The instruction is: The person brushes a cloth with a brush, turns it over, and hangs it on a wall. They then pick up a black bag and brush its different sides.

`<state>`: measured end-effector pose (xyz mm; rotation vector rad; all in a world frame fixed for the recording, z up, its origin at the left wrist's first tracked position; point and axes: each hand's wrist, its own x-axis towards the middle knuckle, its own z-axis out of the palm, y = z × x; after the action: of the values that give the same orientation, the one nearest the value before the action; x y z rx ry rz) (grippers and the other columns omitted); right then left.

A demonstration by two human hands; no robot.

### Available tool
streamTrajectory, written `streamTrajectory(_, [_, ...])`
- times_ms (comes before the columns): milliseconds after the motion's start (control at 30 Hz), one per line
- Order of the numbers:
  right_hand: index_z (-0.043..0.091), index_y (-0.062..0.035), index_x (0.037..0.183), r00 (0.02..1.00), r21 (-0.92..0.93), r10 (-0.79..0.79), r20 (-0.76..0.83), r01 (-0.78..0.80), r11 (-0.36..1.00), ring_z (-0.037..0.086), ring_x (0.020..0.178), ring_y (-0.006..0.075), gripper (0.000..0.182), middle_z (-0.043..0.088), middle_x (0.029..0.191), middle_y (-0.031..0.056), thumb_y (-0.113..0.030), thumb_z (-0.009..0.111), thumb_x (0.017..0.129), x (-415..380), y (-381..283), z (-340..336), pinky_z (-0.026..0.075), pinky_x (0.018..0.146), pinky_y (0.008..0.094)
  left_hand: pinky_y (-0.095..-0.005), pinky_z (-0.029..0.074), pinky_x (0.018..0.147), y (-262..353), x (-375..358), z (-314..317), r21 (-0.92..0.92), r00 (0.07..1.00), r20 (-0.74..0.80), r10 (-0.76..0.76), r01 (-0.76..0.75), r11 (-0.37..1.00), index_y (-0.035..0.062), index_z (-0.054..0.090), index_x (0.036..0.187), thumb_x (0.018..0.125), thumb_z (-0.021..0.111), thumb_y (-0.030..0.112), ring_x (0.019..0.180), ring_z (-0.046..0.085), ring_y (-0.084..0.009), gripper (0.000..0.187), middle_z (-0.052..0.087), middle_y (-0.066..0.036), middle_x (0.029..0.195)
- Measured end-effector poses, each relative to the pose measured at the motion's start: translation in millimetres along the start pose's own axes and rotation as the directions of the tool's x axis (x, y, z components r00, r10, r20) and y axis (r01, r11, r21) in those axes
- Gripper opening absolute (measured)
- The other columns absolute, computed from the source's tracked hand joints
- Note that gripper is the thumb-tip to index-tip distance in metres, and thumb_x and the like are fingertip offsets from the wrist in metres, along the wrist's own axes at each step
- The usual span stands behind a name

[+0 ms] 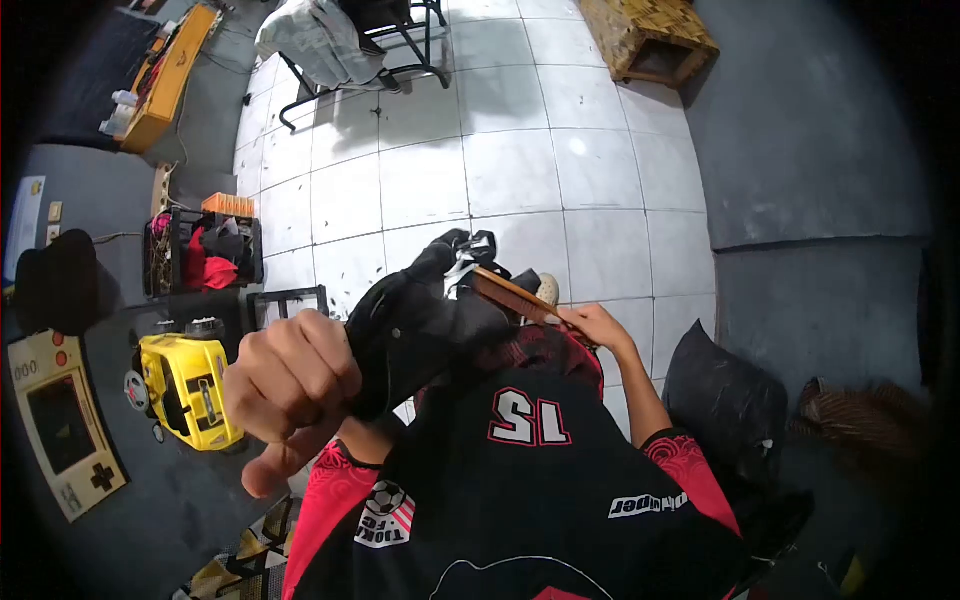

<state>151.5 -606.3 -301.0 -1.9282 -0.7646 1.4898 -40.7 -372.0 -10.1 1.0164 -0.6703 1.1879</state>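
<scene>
My left hand (pixel 292 385) is closed in a fist beside a black fabric item (pixel 415 330) with straps and seems to grip its near end. Straps and a buckle show at its far end. In my right hand (pixel 595 325) is the end of a wooden-handled brush (pixel 510 293). The brush lies across the right side of the black item, its brown bristles facing toward my body. A speckled light shoe or slipper (pixel 548 290) shows in part behind the brush.
A yellow toy car (pixel 188 392) is at the left, near a black crate (pixel 255 262) of cloths and a game-console-shaped panel (pixel 68 425). A black pillow-like bag (pixel 722 395) sits at the right. Further off are a folding chair (pixel 400 72) and a woven box (pixel 650 40) on white tiles.
</scene>
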Motion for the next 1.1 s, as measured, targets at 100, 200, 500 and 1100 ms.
streamTrajectory(100, [0.063,-0.0007,0.065,0.956,-0.439,0.106,-0.273,-0.222,0.871,0.05,0.051,0.0095,0.05,0.053,0.053,0.0035,-0.047,0.057,0.084,9.7,57.5,-7.0,0.041,0.047,0.0274,-0.0178,0.024,0.029,4.0,-0.3,-0.5,0.0,0.999,-0.022,-0.036,0.036,0.999,0.0093,0.037,0.058,0.085,0.06,0.036,0.029,0.023,-0.0038,0.044,0.026,0.006,0.041])
streamTrajectory(200, [0.062,-0.0018,0.063,0.888,-0.559,-0.066,-0.454,-0.227,0.797,0.046,0.045,0.0074,0.047,0.049,0.049,0.0017,-0.044,0.058,0.085,15.6,68.8,-19.8,0.037,0.041,0.0253,-0.018,0.024,0.029,3.4,1.9,-3.1,-0.004,0.999,-0.004,-0.048,0.048,0.999,0.0092,0.037,0.058,0.085,0.06,0.037,0.029,0.023,-0.0041,0.045,0.026,0.006,0.041])
streamTrajectory(500, [0.064,-0.0003,0.071,0.896,0.568,-0.408,0.174,0.247,0.785,0.038,0.048,0.0047,0.037,0.046,0.053,-0.003,-0.033,0.058,0.088,-36.5,-96.4,-18.7,0.028,0.043,0.0204,-0.0184,0.025,0.029,-5.4,3.2,-1.0,0.041,0.998,-0.025,-0.065,0.066,0.997,0.0087,0.037,0.063,0.086,0.058,0.037,0.03,0.023,-0.0043,0.042,0.025,0.006,0.042])
streamTrajectory(1100, [0.063,0.0017,0.077,0.942,-0.149,-0.106,-0.319,0.061,0.987,0.055,0.053,0.0188,0.046,0.06,0.064,0.0089,-0.043,0.055,0.086,19.0,-37.7,-23.9,0.042,0.049,0.0321,-0.0191,0.023,0.03,2.0,3.7,-6.6,0.193,0.989,-0.148,0.013,0.016,0.981,0.0109,0.033,0.064,0.085,0.051,0.036,0.032,0.021,-0.0049,0.038,0.023,0.005,0.043])
